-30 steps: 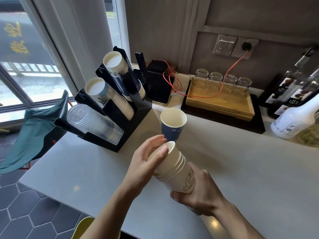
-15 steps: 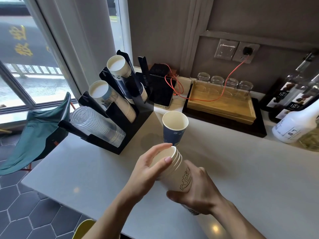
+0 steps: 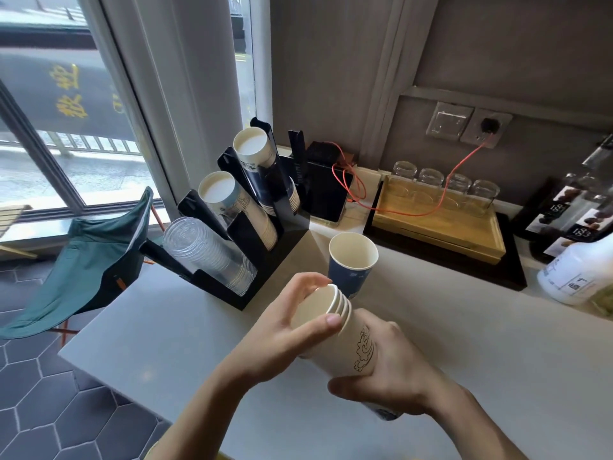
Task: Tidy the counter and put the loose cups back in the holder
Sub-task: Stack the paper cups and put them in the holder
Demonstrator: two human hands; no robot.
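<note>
Nesting is what has just finished: over the last second the top cup has sunk fully into the stack (image 3: 345,330), so its rim now sits tight against the others where it stood proud before. The right hand (image 3: 388,370) wraps the lower body of the stack, fingers and thumb curled round it, holding it tilted above the counter (image 3: 172,353) with the mouth toward the left. The left hand (image 3: 285,323) cups the mouth end, thumb lying across the rims and fingertips curved over the far edge, pressing and steadying more than gripping. I judge the loose cream cups are now one bundle, ready to slide into a slot.

By its rims, the stack counts four cups, though more may hide lower down under the right hand. Just beyond it stands one blue cup (image 3: 351,265), upright on the counter, apart from the stack and not yet gathered.

Further left is the black holder (image 3: 282,247) with three slanted rows in use: one of clear lids or cups at the front, two of paper cups behind. I cannot count the cups in each.

At the back right a wooden tray (image 3: 438,224) carries four glass jars, with a red cable draped across it. A white bottle (image 3: 577,273) stands at the right edge.
</note>
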